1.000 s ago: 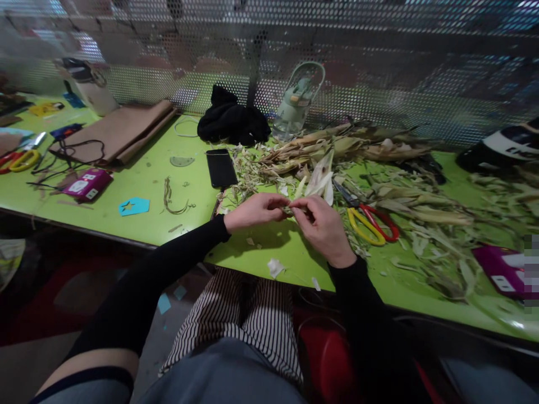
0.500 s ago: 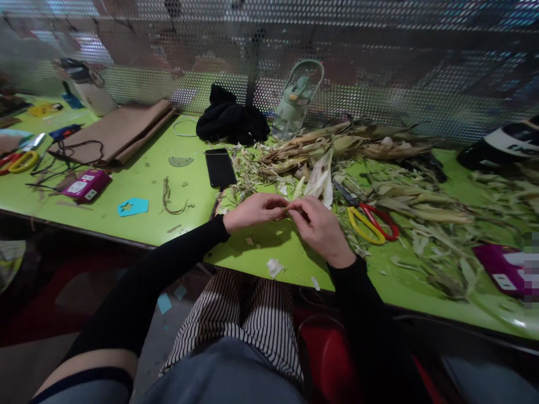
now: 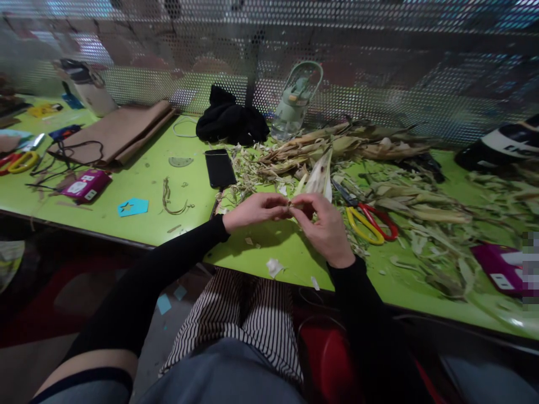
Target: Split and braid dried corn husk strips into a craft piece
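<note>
My left hand (image 3: 259, 212) and my right hand (image 3: 322, 227) meet above the green table (image 3: 236, 252), near its front edge. Thumb and fingers of both are closed in a pinch on one small brownish piece of corn husk (image 3: 289, 205), mostly hidden by the fingertips. Just behind my right hand a broad pale corn husk (image 3: 319, 178) lies with its tip pointing away. Scissors with one yellow and one red handle (image 3: 381, 221) rest to the right of that hand. Shredded husk scraps (image 3: 248, 168) lie behind my left hand.
Dry husks (image 3: 349, 143) are heaped at the back, beside a green bottle (image 3: 290, 106) and black cloth (image 3: 231, 120). Left of my hands lie a phone (image 3: 220, 168), a twisted husk cord (image 3: 167, 196), a blue paper tag (image 3: 133, 207) and a purple box (image 3: 88, 185).
My right hand's fingers have lifted and turned slightly, with a wider gap between thumb and index finger. My left fingertips have shifted a little right. Both still pinch the small piece.
</note>
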Tool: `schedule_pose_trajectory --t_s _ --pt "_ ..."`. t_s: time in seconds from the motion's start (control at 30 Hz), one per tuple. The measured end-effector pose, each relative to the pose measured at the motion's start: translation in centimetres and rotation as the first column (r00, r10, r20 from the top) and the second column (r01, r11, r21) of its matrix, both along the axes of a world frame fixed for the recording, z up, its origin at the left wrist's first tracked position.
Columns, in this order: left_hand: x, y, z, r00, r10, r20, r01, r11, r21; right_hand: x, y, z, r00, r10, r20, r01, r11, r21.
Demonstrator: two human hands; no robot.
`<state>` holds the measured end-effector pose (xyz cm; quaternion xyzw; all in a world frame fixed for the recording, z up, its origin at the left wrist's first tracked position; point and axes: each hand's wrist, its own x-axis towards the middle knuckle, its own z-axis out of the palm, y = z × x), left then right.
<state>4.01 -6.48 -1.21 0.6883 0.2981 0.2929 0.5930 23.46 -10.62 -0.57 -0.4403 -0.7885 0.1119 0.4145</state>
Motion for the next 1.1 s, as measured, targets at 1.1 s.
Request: schedule_pose_trajectory --t_s 1.1 --pt "1.6 -1.0 -0.8 0.927 0.225 0.300 -0.120 0.936 -0.330 -1.7 -0.1 -0.9 0.957 -0.078 -0.281 -0.059 0.891 -0.450"
